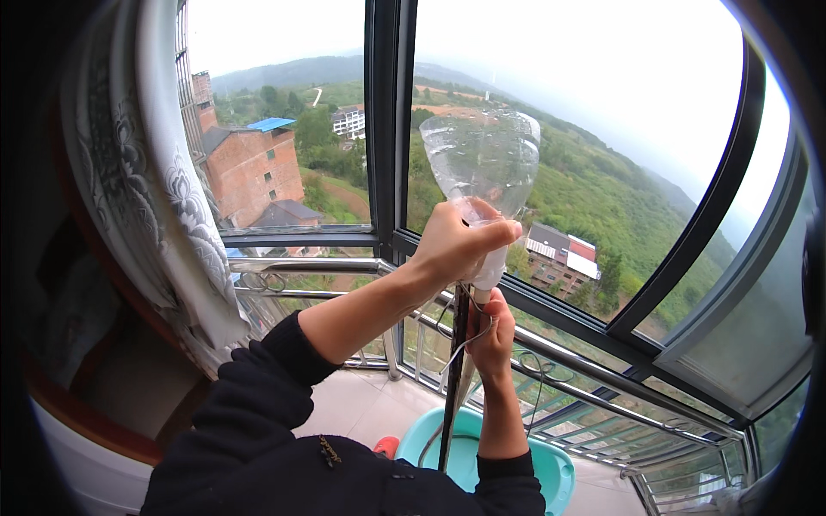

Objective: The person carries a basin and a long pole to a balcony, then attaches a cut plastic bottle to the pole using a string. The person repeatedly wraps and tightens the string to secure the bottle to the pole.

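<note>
A clear plastic bottle with its bottom cut away [469,155] stands upside down in front of the window, its wide end up and its narrow end low. My left hand [469,236] is closed around its lower, narrowing part. Just beneath, a pale pole [483,296] meets the bottle's neck, and my right hand [492,340] is wrapped round this pole. A dark pole [453,378] runs down beside it toward the floor. Thin wire [469,342] loops loosely about the poles near my right hand. My fingers partly hide the joint between bottle and pole.
Behind my hands runs a metal railing [594,387] below dark-framed windows [391,129]. A turquoise plastic tub [557,482] sits on the tiled floor [344,397]. A patterned curtain [163,189] hangs at the left. Near the tub shows a red shoe [386,446].
</note>
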A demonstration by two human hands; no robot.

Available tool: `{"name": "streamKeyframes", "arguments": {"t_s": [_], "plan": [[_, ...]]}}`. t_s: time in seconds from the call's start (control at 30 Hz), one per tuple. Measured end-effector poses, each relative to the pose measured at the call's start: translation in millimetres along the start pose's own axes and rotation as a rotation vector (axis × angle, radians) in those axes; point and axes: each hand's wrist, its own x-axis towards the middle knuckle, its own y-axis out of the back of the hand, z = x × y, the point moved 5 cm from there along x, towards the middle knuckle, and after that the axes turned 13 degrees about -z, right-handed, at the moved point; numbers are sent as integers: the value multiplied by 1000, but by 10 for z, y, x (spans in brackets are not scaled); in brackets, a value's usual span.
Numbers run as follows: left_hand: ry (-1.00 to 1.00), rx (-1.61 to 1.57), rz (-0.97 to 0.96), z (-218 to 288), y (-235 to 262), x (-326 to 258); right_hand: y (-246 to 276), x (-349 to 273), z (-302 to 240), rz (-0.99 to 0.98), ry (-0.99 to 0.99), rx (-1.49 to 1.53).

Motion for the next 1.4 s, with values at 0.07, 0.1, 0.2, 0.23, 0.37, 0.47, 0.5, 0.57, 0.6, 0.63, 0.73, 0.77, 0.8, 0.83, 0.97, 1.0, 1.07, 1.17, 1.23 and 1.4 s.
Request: {"name": "streamKeyframes", "arguments": {"t_s": [0.07,0.1,0.2,0.23,0.37,0.47,0.5,0.57,0.6,0.63,0.73,0.77,0.8,0.83,0.97,1.0,1.07,1.17,1.23,1.4], "plan": [[39,-12,-12,-38,5,27,-31,-28,11,141,28,-109],[54,-18,-24,-55,8,42,-52,-17,-70,121,141,-313],[136,-81,-41,-130,4,49,-187,-245,-123,136,16,-855],[144,-96,-52,-139,3,48,-233,-251,-177,213,192,-888],[110,-119,-110,-139,-38,12,-122,-311,-168,193,50,-787],[95,-152,-95,-129,-38,-8,-22,-265,-321,169,163,-862],[82,-150,-109,-124,-54,-5,19,-235,-332,155,128,-751],[74,-160,-113,-130,-73,9,46,-142,-309,28,46,-265],[73,-146,-118,-137,-84,21,31,-134,-318,-29,-28,-171],[70,-132,-122,-143,-88,38,-12,-109,-362,-107,-23,-205],[69,-120,-148,-165,-79,74,6,-144,-325,-201,-418,-402],[68,-114,-158,-171,-68,82,10,-145,-317,-171,-451,-364],[86,-108,-161,-186,-55,86,11,-145,-318,-154,-445,-305],[64,-119,-186,-181,-57,94,18,-145,-311,-139,-440,-248],[55,-92,-235,-166,-16,101,150,-82,-472,-55,-86,-536],[54,-72,-245,-156,-5,105,219,-83,-420,-45,-162,-344],[52,-97,-276,-150,-16,104,253,-59,-361,-179,-207,-78],[85,-106,-352,-151,-30,107,339,10,-324,-288,-227,144],[114,-115,-385,-161,-18,108,377,6,-277,-271,-284,123],[175,-202,-503,-210,51,160,348,-3,-284,-234,-157,-62]]}}
